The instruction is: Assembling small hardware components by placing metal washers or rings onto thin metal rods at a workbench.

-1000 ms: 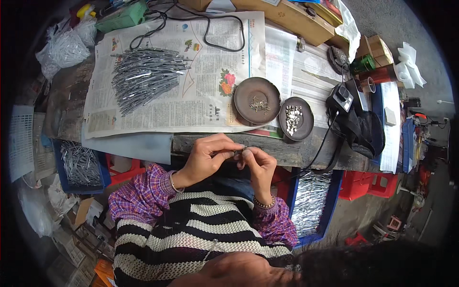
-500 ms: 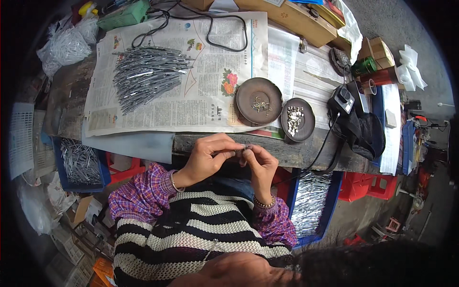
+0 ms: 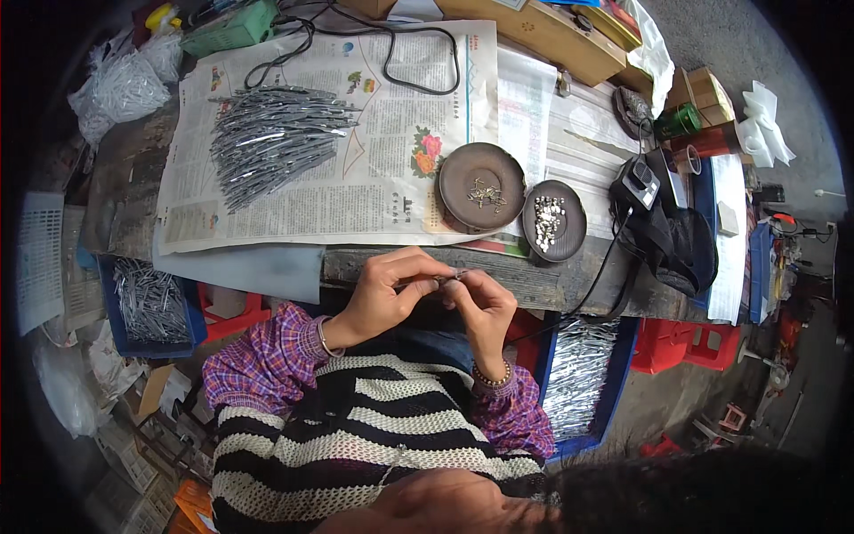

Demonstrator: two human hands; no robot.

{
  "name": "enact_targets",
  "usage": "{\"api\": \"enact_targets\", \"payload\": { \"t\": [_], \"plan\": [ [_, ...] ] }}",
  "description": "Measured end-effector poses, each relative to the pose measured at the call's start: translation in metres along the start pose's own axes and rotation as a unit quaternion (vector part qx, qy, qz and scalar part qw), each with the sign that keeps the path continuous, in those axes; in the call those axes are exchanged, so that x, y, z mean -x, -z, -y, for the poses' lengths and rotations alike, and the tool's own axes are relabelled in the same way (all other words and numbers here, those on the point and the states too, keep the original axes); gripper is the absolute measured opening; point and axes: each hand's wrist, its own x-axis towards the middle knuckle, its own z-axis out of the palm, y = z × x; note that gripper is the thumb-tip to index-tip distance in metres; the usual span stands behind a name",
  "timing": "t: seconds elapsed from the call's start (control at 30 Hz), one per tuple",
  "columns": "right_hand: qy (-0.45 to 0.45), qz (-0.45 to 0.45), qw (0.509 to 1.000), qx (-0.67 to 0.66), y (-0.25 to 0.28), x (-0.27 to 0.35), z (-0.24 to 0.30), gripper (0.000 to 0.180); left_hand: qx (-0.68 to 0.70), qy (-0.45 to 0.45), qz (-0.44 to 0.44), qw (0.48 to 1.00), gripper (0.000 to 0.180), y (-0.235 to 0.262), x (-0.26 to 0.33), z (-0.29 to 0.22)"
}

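My left hand (image 3: pixel 391 289) and my right hand (image 3: pixel 481 307) meet fingertip to fingertip just off the table's front edge. Both are closed in a pinch on something small and dark, mostly hidden by the fingers. Beyond them stands a round brown dish (image 3: pixel 452 198) with small thin brass-coloured pieces (image 3: pixel 485 194) in it. To its right, a smaller dark dish (image 3: pixel 576 242) holds small shiny silvery pieces (image 3: pixel 549 221). A fanned pile of thin grey metal strips (image 3: pixel 276 138) lies on the newspaper (image 3: pixel 374 209) at the left.
Blue bins of metal strips stand below the table edge, a left bin (image 3: pixel 108 298) and a right bin (image 3: pixel 616 378), beside red stools (image 3: pixel 689 345). A black cord (image 3: pixel 389 67) loops over the newspaper. A black bag (image 3: pixel 680 254) lies at the right, a clear plastic bag (image 3: pixel 129 89) far left.
My right fingertips have shifted slightly and drawn closer to the left ones. The dishes and the pile of strips have stayed in place.
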Motion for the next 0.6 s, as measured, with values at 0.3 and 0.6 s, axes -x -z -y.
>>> {"api": "enact_targets", "payload": {
  "t": [0.3,0.6],
  "plan": [
    [-0.049,-0.081,0.981,-0.172,0.002,-0.003,-0.004,0.011,0.008,0.02,0.014,1.0,0.018,0.001,0.002,0.0],
    [-0.075,-0.079,0.985,-0.133,0.003,-0.004,-0.004,0.015,0.018,0.038,-0.001,0.999,0.018,-0.002,0.001,0.004]
  ]
}}
